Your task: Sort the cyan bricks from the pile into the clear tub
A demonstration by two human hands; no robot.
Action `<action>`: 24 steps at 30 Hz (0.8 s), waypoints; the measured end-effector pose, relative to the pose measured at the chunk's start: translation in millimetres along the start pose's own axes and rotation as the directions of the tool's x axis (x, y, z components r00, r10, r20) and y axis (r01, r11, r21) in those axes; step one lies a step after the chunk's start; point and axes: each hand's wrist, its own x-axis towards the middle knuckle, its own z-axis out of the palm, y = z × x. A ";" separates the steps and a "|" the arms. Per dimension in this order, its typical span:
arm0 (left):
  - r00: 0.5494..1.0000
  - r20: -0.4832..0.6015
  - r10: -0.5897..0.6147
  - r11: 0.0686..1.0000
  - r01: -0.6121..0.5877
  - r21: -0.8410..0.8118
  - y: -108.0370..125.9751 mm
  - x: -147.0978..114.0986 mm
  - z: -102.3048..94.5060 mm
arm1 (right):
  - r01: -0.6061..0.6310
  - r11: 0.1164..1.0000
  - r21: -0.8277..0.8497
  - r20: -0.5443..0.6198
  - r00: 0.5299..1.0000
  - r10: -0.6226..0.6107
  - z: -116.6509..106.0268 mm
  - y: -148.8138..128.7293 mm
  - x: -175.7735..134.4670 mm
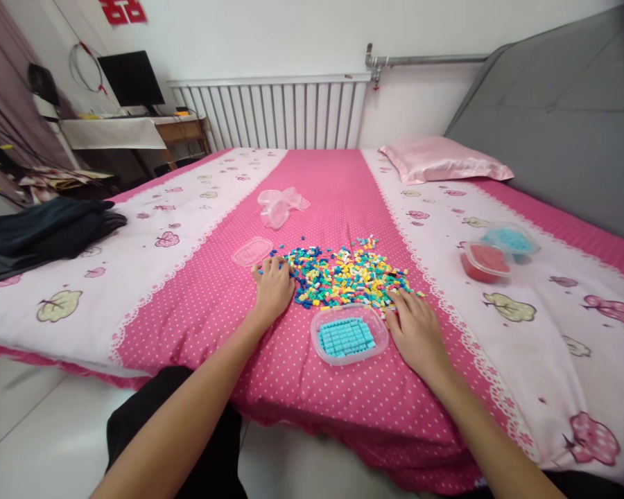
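A loose pile of small plastic building bricks (353,274) in blue, teal, yellow, white and pink lies on the bed. My left hand (274,285) rests at the pile's left edge, its fingers bent and apart over the dark blue bricks. At the right edge, my right hand (417,331) lies with fingers spread, the tips touching bricks and the thumb near the tub's rim. Between my hands, on the near side, stands a clear plastic tub (319,355). Light blue bricks (346,337) sit inside it in neat rows. Anything beneath my fingertips is hidden.
Beyond the pile lie a clear lid (252,251) and several empty-looking clear containers (276,208). To the right, a tub of red pieces (486,262) touches a tub of blue pieces (510,240). Dark folded clothing (41,232) lies left; a pink pillow (444,159) lies at the back.
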 end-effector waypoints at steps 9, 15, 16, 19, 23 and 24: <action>0.998 -0.051 -0.033 0.996 0.029 -0.081 1.5 1.8 -6.2 | 0.002 1.000 0.000 -0.001 1.000 -0.002 0.4 -0.1 0.1; 0.998 -0.055 -0.008 0.995 0.003 -0.096 2.7 3.3 -7.4 | -0.001 1.000 0.007 -0.007 1.000 0.001 0.6 -0.2 -0.2; 0.999 -0.038 0.012 0.995 -0.015 -0.095 2.5 4.3 -6.5 | -0.003 1.000 0.008 -0.008 1.000 0.003 0.7 -0.2 -0.4; 0.998 0.013 0.062 0.994 -0.061 -0.092 1.5 7.8 -2.9 | -0.008 1.000 0.008 -0.013 1.000 0.008 1.1 0.0 -0.3; 0.995 0.039 0.087 0.993 -0.083 -0.086 -0.5 11.5 2.4 | -0.005 1.000 0.007 -0.013 1.000 0.005 1.4 0.8 0.4; 0.995 0.038 0.089 0.993 -0.086 -0.083 -0.9 12.1 3.7 | -0.004 1.000 0.007 -0.013 1.000 0.004 1.3 0.9 0.3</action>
